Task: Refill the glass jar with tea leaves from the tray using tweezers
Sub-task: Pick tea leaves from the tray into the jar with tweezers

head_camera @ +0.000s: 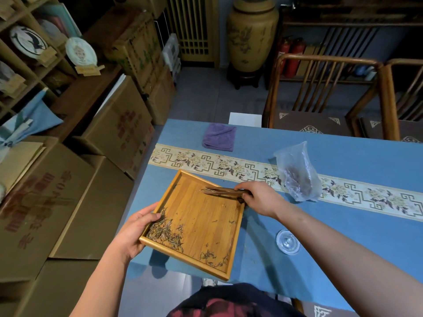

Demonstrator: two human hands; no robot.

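A square wooden tray [206, 211] is held tilted over the blue table's near left edge. My left hand [135, 232] grips its left rim, thumb inside. Dry tea leaves [163, 234] pile up in the tray's lower left corner, and a smaller heap lies along its near rim [212, 258]. My right hand [258, 197] holds wooden tweezers [220, 191] at the tray's far right corner, tips pointing left over the bare wood. A round clear glass piece [287, 241], a lid or the jar seen from above, I cannot tell which, sits on the cloth to the right.
A crumpled clear plastic bag [297, 175] with brownish contents lies on the patterned runner [206, 162]. A folded purple cloth [219, 137] rests at the table's far side. Cardboard boxes [75, 191] stack along the left, and wooden chairs [325, 92] stand beyond the table.
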